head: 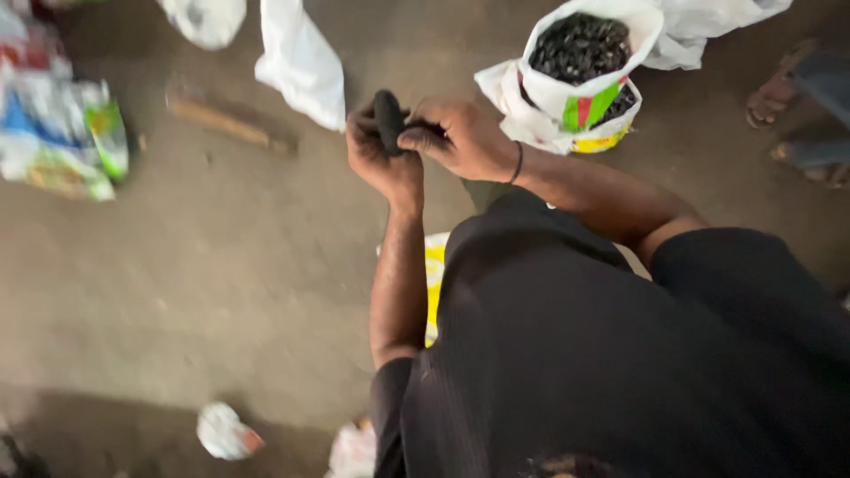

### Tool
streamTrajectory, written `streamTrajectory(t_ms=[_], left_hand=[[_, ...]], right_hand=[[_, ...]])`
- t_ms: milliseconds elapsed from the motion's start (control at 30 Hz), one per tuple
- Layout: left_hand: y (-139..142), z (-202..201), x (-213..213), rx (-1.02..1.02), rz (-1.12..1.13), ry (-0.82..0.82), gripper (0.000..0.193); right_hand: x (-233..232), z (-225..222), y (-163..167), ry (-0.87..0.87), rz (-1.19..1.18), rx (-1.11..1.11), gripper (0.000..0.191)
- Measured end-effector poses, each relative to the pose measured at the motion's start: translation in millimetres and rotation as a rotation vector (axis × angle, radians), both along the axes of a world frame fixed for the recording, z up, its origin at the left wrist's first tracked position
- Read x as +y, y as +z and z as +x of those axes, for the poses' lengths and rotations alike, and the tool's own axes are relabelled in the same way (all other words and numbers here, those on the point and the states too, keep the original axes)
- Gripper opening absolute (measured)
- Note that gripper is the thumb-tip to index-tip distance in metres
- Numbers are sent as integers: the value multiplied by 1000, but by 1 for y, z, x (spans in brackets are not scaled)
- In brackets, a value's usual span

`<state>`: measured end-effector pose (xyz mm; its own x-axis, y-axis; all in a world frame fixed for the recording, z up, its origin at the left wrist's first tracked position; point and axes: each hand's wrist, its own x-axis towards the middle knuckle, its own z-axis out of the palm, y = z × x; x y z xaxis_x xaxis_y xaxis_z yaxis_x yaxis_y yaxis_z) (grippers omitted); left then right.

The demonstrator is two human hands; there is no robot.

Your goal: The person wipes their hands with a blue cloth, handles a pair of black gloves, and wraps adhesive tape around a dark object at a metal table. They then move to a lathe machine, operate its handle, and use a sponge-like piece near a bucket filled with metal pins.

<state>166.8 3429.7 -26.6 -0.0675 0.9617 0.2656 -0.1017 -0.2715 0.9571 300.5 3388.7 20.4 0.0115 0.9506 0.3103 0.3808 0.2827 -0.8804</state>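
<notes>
My left hand [382, 158] wraps a dark oblong lump [388, 119] held above the floor [221, 265], right hand [460, 137] pinching its side, so I'd grip firm and keep it near the white sack [567, 97] of dark pieces.

A bare concrete floor [221, 265] carries a white sack of dark pieces [580, 75] far right, white bags [301, 62] far, colourful packets [62, 142] left, and a crumpled wrapper [226, 432] near.
</notes>
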Motion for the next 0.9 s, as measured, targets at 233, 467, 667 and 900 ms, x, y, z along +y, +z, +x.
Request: streamTrajectory(t_ms=[233,467,667,900], left_hand=[[-29,89,216,168,3,-125,21],[-3,210,386,-136,-175,-337,32],[-5,336,507,-122,-54,-573,27],[-44,491,658,17,-118,-800,18]], right_hand=[[204,97,-38,-137,159,-102,30],[354,205,-22,-150,161,-108,25],[444,309,-20,-243,43,12,16],[582,453,-58,-504,34,-29,25]])
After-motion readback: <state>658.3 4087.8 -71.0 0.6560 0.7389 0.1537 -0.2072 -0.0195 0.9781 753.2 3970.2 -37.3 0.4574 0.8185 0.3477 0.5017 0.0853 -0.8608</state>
